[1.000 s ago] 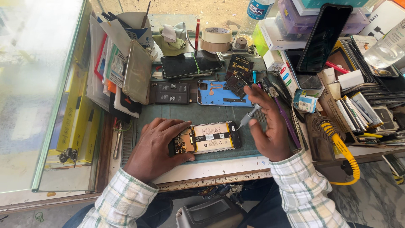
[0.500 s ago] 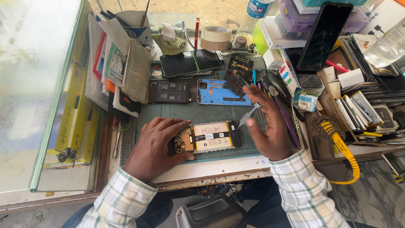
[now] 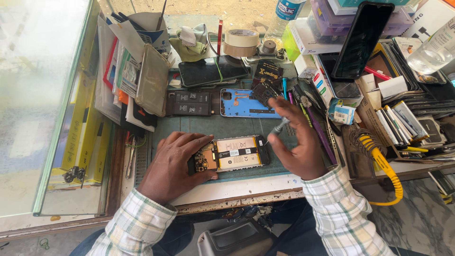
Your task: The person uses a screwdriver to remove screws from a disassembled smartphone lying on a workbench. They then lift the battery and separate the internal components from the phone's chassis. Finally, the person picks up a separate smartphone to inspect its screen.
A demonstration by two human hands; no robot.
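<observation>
An opened phone (image 3: 231, 154) with its battery and circuit board exposed lies on the green mat (image 3: 189, 127) near the bench's front edge. My left hand (image 3: 173, 163) presses down on the phone's left end, fingers curled over the board. My right hand (image 3: 297, 140) grips a small screwdriver (image 3: 278, 128), its tip pointing down-left at the phone's right end. Whether the tip touches the phone is too fine to tell.
Behind the phone lie a blue back cover (image 3: 244, 103), a black battery (image 3: 188, 103) and a dark phone (image 3: 213, 71). A tape roll (image 3: 241, 41), a cup of tools (image 3: 149, 26), stacked boxes (image 3: 313, 35) and a yellow-handled soldering iron (image 3: 379, 156) crowd the back and right. Glass panel at left.
My right hand has dipped slightly, bringing the screwdriver tip nearer the phone's right end. My left hand stays on the phone.
</observation>
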